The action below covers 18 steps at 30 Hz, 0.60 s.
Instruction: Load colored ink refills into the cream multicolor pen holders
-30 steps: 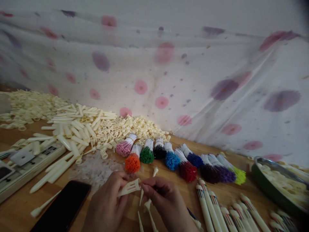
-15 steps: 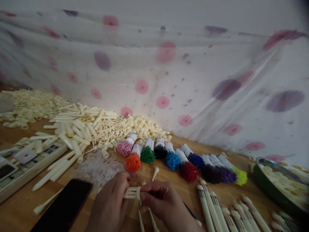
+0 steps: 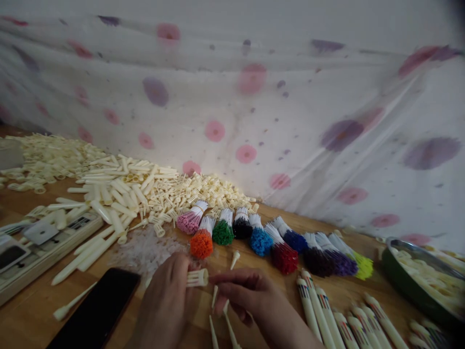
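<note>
My left hand [image 3: 167,303] is closed on a small cream slotted plastic pen part [image 3: 197,277], whose ringed end points right. My right hand [image 3: 250,300] sits just right of it, fingers stretched toward the part and a little apart from it, holding nothing I can make out. Thin cream pen tips [image 3: 225,325] lie on the wooden table [image 3: 32,320] under my hands. Just beyond them stands a row of bundled refills with coloured ends: pink [image 3: 189,222], orange [image 3: 201,244], green [image 3: 222,232], black, blue [image 3: 260,241], red [image 3: 284,257], purple and yellow [image 3: 361,265].
Heaps of cream plastic parts and barrels [image 3: 119,194] cover the left of the table. A black phone [image 3: 97,312] lies near my left hand, a white power strip [image 3: 39,245] further left. Assembled pens [image 3: 327,315] lie at the right, beside a green bowl [image 3: 410,286]. A dotted cloth [image 3: 254,106] hangs behind.
The part has turned in my left hand from slanted to level. My right hand has let go of its end and drawn slightly away to the right.
</note>
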Motion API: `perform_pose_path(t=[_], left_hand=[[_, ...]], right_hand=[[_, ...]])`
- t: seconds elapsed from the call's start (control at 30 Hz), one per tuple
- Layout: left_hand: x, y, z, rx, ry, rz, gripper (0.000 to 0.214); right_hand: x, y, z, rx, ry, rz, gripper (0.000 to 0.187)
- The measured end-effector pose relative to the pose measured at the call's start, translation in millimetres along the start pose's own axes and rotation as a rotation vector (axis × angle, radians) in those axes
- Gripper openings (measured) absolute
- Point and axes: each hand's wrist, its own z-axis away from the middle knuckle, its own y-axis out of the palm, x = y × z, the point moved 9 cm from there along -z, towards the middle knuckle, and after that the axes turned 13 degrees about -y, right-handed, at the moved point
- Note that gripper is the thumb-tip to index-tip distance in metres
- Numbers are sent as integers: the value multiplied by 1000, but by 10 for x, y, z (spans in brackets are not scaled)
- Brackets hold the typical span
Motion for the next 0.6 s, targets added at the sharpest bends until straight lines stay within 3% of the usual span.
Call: perform_pose_path(t=[0.13,0.27,0.4,0.6], left_hand=[[42,-89,-22,-65,-38,109,14],[213,41,-46,113,-179,322,12],[361,168,-61,226,-372,591,16],[396,330,-101,287,-548,1008,23]], right_hand=[[30,-278,-175,-70,-119,174,35],[131,-486,-381,-168,-316,699,28],[117,-339,-576,-133,-321,939,18],[154,8,-884,-5,-201,1286,33]])
